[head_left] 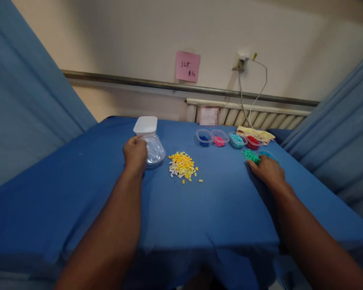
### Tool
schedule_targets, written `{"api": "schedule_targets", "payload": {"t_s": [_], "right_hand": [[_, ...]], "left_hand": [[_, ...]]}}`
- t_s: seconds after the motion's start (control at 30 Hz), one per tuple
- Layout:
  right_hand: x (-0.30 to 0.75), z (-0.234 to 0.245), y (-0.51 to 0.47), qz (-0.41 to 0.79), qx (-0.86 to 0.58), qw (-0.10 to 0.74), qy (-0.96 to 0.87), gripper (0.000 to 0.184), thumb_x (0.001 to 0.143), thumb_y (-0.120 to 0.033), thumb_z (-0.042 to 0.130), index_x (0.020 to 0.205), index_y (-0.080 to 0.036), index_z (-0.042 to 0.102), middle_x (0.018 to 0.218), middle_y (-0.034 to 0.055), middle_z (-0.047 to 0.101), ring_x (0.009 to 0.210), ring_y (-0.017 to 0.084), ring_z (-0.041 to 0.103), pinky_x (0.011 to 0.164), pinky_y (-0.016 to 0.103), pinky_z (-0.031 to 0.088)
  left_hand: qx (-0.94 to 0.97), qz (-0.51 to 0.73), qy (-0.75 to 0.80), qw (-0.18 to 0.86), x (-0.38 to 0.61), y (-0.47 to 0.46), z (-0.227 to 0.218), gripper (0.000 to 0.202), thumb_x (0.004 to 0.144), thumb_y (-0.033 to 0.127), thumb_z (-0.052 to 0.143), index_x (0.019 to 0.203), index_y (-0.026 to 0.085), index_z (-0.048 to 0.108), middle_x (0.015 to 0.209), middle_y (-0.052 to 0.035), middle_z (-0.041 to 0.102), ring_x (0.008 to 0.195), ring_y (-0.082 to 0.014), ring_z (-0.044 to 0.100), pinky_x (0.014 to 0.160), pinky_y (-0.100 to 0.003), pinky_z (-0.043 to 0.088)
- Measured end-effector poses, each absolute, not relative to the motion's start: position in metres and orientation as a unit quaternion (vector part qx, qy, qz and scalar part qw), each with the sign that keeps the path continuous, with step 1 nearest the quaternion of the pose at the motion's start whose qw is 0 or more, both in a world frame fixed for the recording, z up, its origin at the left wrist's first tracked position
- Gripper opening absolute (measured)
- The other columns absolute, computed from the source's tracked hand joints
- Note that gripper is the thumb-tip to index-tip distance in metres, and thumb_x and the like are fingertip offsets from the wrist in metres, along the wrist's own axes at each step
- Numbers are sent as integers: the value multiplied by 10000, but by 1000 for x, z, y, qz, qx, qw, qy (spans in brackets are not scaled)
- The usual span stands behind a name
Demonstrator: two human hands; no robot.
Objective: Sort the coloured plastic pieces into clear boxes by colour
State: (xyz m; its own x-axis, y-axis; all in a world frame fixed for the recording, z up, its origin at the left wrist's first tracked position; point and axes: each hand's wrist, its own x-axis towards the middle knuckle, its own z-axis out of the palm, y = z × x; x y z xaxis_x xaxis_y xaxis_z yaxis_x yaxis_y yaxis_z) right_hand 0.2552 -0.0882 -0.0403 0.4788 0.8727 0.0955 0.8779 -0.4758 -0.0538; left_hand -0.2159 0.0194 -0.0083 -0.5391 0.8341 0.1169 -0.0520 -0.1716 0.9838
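My left hand [135,152] is closed on the edge of a clear plastic container [155,150], possibly several stacked together. Just behind it stands a white plastic tub [145,124]. To the right of that container lies a loose heap of small yellow and pale bricks [183,164], spread on the blue cloth. My right hand [269,171] grips the near side of a clear container of green bricks [250,156], thumb in front. Its fingertips are partly hidden between this container and a container of blue pieces [268,155] beside it.
Further clear containers hold dark blue pieces [203,139], pink pieces [219,139], turquoise pieces [237,139] and red pieces [253,141]. A yellow cloth [257,133] lies behind them. Blue curtains [33,80] flank the table; a radiator [232,114] and a cable [266,76] are at the wall.
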Motion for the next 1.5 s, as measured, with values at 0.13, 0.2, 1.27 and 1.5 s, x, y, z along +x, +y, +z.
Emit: {"api": "schedule_targets", "payload": {"t_s": [0.13, 0.2, 1.27, 1.5], "right_hand": [[254, -45, -82, -33, -859, 53, -509, 711, 1075, -666, 500, 1351, -43, 705, 1306, 292, 759, 1239, 452, 729, 962, 504, 571], [255, -47, -79, -35, -853, 52, -518, 692, 1080, -650, 507, 1342, -45, 716, 1309, 289, 758, 1242, 438, 724, 965, 486, 564], [223, -62, -73, 3, -818, 146, -556, 975, 887, -591, 710, 1602, 31, 485, 1443, 340, 687, 1338, 453, 683, 1116, 511, 539], [122, -45, -69, -116, -638, 165, -743, 829, 890, -374, 721, 1583, 19, 489, 1445, 324, 659, 1349, 458, 613, 1169, 558, 499]], "left_hand": [[445, 526, 670, 276, -234, 18, 4, 604, 774, 118, 678, 1375, 96, 732, 953, -79, 783, 647, -142, 646, 585, -214, 503], [479, 455, 705, 257, -252, 18, 11, 627, 796, 122, 696, 1422, 95, 717, 990, -108, 804, 692, -174, 696, 623, -240, 547], [683, 95, 724, -7, -289, -3, -4, 522, 999, 340, 518, 1458, 176, 705, 1602, -248, 600, 1527, -461, 499, 1225, -757, 384], [775, 292, 560, 20, -240, -18, -22, 545, 1090, 356, 433, 1523, 95, 638, 1605, -196, 624, 1529, -307, 550, 1329, -474, 403]]}}
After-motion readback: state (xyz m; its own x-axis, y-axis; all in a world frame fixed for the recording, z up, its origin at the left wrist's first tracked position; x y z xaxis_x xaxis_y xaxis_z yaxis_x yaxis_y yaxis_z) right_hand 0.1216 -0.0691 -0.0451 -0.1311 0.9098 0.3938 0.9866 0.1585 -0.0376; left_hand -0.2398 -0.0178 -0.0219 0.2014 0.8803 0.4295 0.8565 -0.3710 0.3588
